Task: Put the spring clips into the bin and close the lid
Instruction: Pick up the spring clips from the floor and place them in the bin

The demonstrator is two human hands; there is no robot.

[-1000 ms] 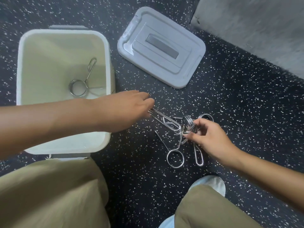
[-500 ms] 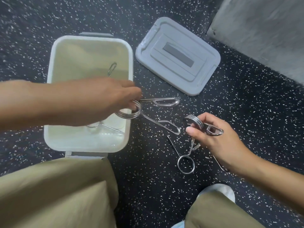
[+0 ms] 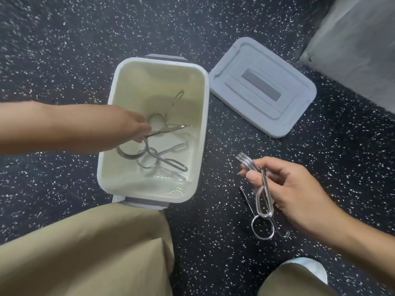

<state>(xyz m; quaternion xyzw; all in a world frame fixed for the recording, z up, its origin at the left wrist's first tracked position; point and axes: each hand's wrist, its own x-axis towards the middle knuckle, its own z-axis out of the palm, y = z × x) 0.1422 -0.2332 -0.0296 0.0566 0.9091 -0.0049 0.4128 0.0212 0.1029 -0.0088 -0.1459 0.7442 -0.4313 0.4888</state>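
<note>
The white bin [image 3: 205, 124] stands open on the floor. My left hand [image 3: 126, 129] reaches over it from the left, pinching a metal spring clip [image 3: 168, 130] whose ring hangs just inside the bin. Two more spring clips lie on the bin's bottom, one at the back [image 3: 157, 122] and one at the front [image 3: 171, 164]. To the right of the bin, my right hand [image 3: 295, 193] holds another spring clip [image 3: 264, 195] upright above the floor, coil on top. One spring clip [image 3: 263, 229] lies on the floor under that hand. The grey lid [image 3: 263, 86] lies flat behind, right of the bin.
The floor is dark with white speckles. My knees in tan trousers fill the lower left [image 3: 85, 253] and lower right, with a white shoe [image 3: 307, 268] by the right knee. A grey wall base [image 3: 359, 43] rises at the upper right.
My left hand has carried its spring clip from the bin's right rim to over the bin's inside. My right hand has lifted its clip and turned it upright.
</note>
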